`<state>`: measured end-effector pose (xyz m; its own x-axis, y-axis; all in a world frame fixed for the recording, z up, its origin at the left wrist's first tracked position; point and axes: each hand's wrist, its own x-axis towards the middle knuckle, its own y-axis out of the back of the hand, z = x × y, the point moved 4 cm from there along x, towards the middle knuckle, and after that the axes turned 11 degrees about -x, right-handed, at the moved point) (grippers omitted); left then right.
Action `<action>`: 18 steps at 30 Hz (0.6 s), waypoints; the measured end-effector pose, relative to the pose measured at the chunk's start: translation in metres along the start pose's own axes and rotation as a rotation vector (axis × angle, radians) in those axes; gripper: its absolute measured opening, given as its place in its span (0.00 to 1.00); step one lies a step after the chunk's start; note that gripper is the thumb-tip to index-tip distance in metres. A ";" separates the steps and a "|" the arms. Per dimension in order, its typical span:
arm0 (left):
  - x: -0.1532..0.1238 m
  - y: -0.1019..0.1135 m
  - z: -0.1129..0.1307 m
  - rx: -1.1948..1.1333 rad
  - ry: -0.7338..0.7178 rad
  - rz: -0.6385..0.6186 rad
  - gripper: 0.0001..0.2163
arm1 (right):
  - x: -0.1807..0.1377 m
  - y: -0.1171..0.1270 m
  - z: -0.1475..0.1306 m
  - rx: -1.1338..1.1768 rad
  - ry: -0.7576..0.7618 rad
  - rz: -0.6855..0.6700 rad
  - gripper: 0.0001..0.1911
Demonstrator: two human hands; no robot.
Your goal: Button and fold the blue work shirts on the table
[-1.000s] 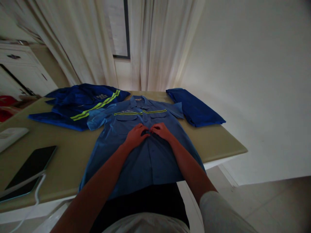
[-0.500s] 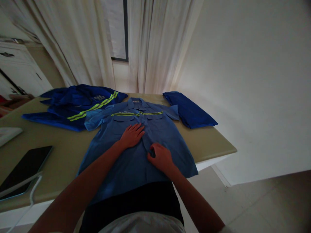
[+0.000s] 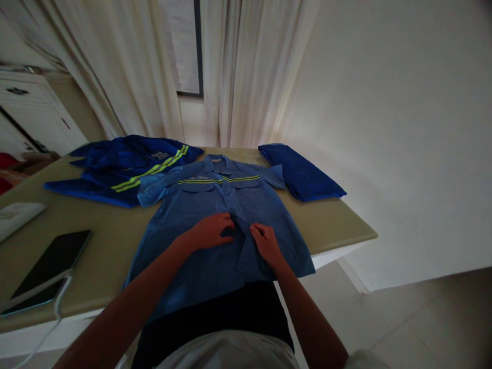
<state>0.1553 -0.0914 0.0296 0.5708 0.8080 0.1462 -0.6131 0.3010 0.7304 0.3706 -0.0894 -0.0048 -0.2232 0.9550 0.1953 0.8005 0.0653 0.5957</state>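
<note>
A blue short-sleeved work shirt (image 3: 198,202) lies front up on the table, collar away from me, with yellow stripes over its chest pockets. My right hand (image 3: 266,243) pinches the edge of its front opening and lifts the cloth a little, so a fold stands between my hands. On the shirt's left half, below the pocket, rests my left hand (image 3: 212,230). Its fingers are bent, with a gap between thumb and forefinger and nothing seen in it. The lower hem hangs over the table's near edge against my body.
A rumpled dark blue garment (image 3: 111,166) with yellow bands lies at the back left. To the right is a folded blue garment (image 3: 302,171). A tablet (image 3: 49,266) with a white cable and a white device (image 3: 19,218) are at left on the table (image 3: 346,230).
My left hand has slid toward me and bent from flat to curled. My right hand has moved slightly right, drawing the shirt's front edge up into a fold.
</note>
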 end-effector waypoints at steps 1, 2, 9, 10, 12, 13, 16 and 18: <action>0.001 -0.004 0.003 -0.018 -0.001 -0.040 0.07 | 0.000 0.001 0.000 -0.009 -0.002 0.004 0.21; 0.002 -0.008 0.006 -0.031 0.002 -0.059 0.05 | 0.000 0.001 -0.001 -0.013 -0.004 0.004 0.22; 0.010 -0.024 0.011 -0.216 0.038 -0.010 0.04 | -0.005 0.001 -0.009 0.027 0.030 -0.087 0.17; 0.009 -0.026 0.009 -0.271 0.054 0.014 0.04 | -0.006 0.001 -0.012 0.019 0.049 -0.085 0.15; 0.005 -0.027 0.003 -0.360 0.079 0.069 0.03 | -0.009 -0.001 -0.017 -0.048 0.091 -0.080 0.15; 0.003 -0.028 0.001 -0.386 0.084 0.085 0.04 | -0.009 -0.002 -0.019 -0.104 0.112 -0.079 0.15; 0.002 -0.028 -0.003 -0.408 0.089 0.068 0.04 | -0.010 -0.006 -0.021 -0.237 0.150 -0.071 0.10; 0.002 -0.026 0.000 -0.375 0.096 0.042 0.04 | -0.009 -0.006 -0.018 -0.233 0.136 -0.053 0.06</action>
<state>0.1724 -0.0974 0.0114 0.4983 0.8619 0.0944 -0.8019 0.4167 0.4282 0.3579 -0.1038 0.0037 -0.3465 0.9033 0.2529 0.6398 0.0304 0.7679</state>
